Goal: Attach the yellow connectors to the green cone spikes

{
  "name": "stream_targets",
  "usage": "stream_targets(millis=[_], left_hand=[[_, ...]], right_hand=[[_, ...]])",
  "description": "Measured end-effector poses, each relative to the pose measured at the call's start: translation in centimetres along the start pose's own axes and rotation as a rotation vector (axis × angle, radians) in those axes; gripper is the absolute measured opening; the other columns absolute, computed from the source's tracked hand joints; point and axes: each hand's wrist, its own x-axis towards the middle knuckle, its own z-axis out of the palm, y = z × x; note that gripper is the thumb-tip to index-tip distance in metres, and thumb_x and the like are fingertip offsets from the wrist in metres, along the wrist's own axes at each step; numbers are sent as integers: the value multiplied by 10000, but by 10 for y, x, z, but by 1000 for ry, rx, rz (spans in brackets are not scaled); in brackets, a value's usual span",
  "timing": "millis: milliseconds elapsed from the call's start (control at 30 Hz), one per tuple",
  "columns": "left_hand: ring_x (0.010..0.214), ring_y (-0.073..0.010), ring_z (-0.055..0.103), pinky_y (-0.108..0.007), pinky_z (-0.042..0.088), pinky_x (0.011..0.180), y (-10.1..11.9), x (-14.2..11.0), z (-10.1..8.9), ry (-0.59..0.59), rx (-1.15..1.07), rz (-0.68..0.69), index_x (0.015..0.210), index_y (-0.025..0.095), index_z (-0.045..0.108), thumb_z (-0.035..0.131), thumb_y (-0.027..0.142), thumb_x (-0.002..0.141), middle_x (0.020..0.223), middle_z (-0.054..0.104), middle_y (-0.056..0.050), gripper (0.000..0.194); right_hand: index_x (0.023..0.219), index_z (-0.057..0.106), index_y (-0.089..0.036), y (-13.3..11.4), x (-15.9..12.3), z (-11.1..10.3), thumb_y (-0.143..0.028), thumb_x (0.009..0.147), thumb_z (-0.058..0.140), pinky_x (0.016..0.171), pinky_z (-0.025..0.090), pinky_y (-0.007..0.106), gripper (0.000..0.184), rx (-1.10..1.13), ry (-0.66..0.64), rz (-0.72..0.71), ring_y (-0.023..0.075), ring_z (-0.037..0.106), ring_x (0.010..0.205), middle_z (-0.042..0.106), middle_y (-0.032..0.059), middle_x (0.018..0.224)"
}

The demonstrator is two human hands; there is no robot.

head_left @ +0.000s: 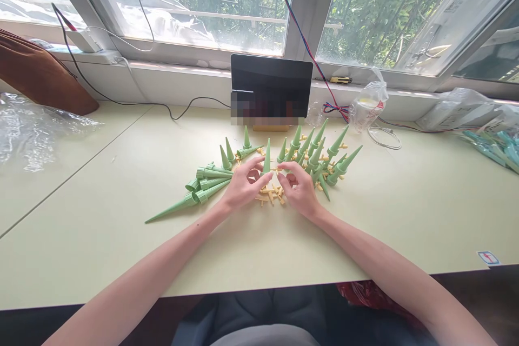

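Note:
My left hand (245,181) is closed around a green plastic plant watering spike (266,157), its pointed end up. Close to the spike's right side, my right hand (299,186) pinches a small yellow plastic valve (276,169) between thumb and fingertips. I cannot tell whether the valve touches the spike. Loose yellow valves (271,193) lie on the table between my hands. Several green spikes (206,184) lie on their sides by my left hand, and a few stand behind it. Beyond my right hand, a cluster of upright spikes (316,151) has yellow valves at their bases.
A dark tablet (271,86) stands at the back of the table (101,248), below the windows. Clear plastic wrap (28,130) lies at the left. A bagged cup (368,108), a coiled white cable (385,138) and turquoise items (492,148) are on the right. A yellow cutter (340,80) rests on the sill.

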Motion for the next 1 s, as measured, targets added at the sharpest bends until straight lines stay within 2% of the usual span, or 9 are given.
stream_targets(millis=[167,400,600,767,900,1000], left_hand=[[602,-89,564,-220,532,520,0,0,0,10,13,8,1259,178,613,695,428,835,907,586,-41,499],[636,-96,564,-241,558,578,3,-1,1,-43,-4,-2,1293,172,601,691,415,845,914,583,-47,518],[618,-79,519,-208,522,506,-5,-1,0,-59,48,10,1326,178,581,677,432,851,1007,587,-71,547],[656,-88,509,-191,516,495,-13,1,-1,-93,107,91,1319,202,600,631,407,887,1130,605,-98,479],[669,-93,487,-183,514,521,-13,2,-2,-122,151,152,1324,242,608,605,349,906,1013,581,-61,431],[680,-92,496,-187,517,552,-11,2,-3,-142,173,173,1315,259,614,584,311,917,1027,574,-58,403]], right_hand=[[1056,575,-217,-1,0,0,-300,945,548,517,417,260,141,-32,13,-33,76,470,505,637,41,1030],[982,602,-209,0,2,0,-307,936,574,527,420,262,112,-48,15,-77,80,447,515,612,33,968],[921,619,-203,2,3,-1,-342,931,587,526,410,270,143,-36,12,-50,96,451,526,616,30,893],[849,623,-195,3,4,-1,-356,936,582,540,403,277,187,-40,16,-46,106,452,533,597,14,782],[828,630,-195,4,4,-2,-403,927,588,537,401,281,235,-59,13,-5,117,460,534,598,11,720],[818,632,-192,5,3,-1,-418,920,593,533,403,282,250,-50,5,20,123,477,537,600,12,696]])
